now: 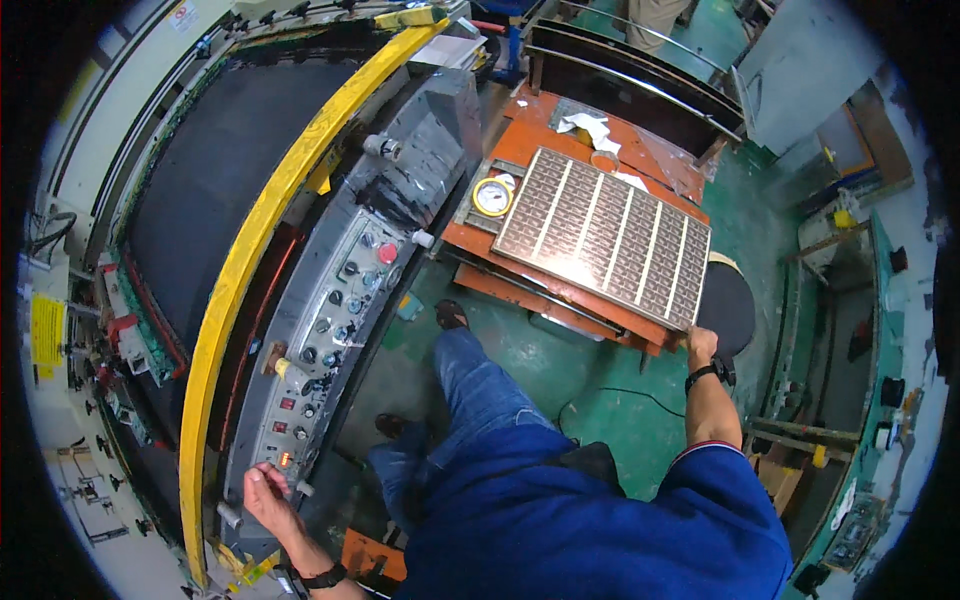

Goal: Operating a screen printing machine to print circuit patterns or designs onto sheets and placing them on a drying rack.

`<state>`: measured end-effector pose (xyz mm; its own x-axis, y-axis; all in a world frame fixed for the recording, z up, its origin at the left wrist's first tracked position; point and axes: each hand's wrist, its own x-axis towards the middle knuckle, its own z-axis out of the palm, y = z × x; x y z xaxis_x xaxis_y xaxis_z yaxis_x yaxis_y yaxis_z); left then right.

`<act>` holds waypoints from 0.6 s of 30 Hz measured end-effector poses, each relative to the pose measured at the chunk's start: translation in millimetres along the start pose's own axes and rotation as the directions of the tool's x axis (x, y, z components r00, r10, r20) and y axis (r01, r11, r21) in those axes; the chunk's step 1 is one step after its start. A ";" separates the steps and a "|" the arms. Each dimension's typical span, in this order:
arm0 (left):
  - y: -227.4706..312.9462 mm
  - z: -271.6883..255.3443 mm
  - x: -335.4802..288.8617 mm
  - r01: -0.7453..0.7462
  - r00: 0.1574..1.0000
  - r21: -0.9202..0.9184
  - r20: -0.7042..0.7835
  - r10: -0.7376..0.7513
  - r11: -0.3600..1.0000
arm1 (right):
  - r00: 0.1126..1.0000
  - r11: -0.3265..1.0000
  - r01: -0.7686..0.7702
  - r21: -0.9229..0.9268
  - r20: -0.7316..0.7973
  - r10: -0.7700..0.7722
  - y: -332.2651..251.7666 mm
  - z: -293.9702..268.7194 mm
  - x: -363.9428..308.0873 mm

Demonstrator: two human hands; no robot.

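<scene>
My left hand (pixel 268 495) is at the lower end of a machine's control panel (pixel 325 335), its fingers loosely bent and apart, with nothing visible in them. Near its fingertips is a small lit orange display (pixel 286 459). To the right, my right hand (pixel 702 345) is closed on the near right corner of a flat copper-coloured panel (pixel 590 240) printed with rows of small repeated patterns and pale stripes. That panel lies on an orange table (pixel 475 240). A round yellow-rimmed gauge or tape roll (pixel 492 197) sits by the panel's left corner.
A long yellow frame bar (pixel 262 225) runs beside the dark screen (pixel 230 150) on my left. A red button (pixel 387 253) sits on the control panel. Beyond the table stands a dark rack (pixel 630 75); a black round stool (pixel 727 305) is beside my right hand. Green shelving (pixel 880 380) lines the right.
</scene>
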<state>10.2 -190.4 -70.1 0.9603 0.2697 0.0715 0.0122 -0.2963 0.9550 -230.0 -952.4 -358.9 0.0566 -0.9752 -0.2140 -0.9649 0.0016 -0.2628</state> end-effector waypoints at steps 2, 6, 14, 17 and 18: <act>-0.8 1.2 0.8 0.006 1.000 0.002 0.017 -0.006 1.000 | 0.998 0.995 0.054 -0.084 0.030 -0.052 7.7 8.9 12.2; -0.7 4.9 0.6 0.010 1.000 0.004 0.016 -0.010 1.000 | 0.992 0.976 -0.122 0.181 -0.021 0.128 11.6 19.4 22.6; -1.2 13.2 0.3 0.025 0.998 -0.011 0.054 -0.024 1.000 | 0.910 0.356 -0.413 0.838 0.365 0.195 9.4 -10.6 -3.9; -2.8 14.7 0.5 0.000 0.996 -0.015 0.088 0.002 1.000 | 0.894 0.125 -0.442 0.888 0.426 0.137 29.5 -10.6 -14.7; -3.8 15.8 1.6 -0.010 0.995 -0.028 0.103 0.013 1.000 | 0.875 0.008 -0.472 0.882 0.467 0.127 41.3 -12.0 -19.4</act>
<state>16.1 -203.3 -78.2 0.9839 0.1704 0.0539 -0.0053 -0.2734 0.9619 -274.0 -936.1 -354.3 0.0465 -0.7499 -0.6600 0.1921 0.6551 -0.7307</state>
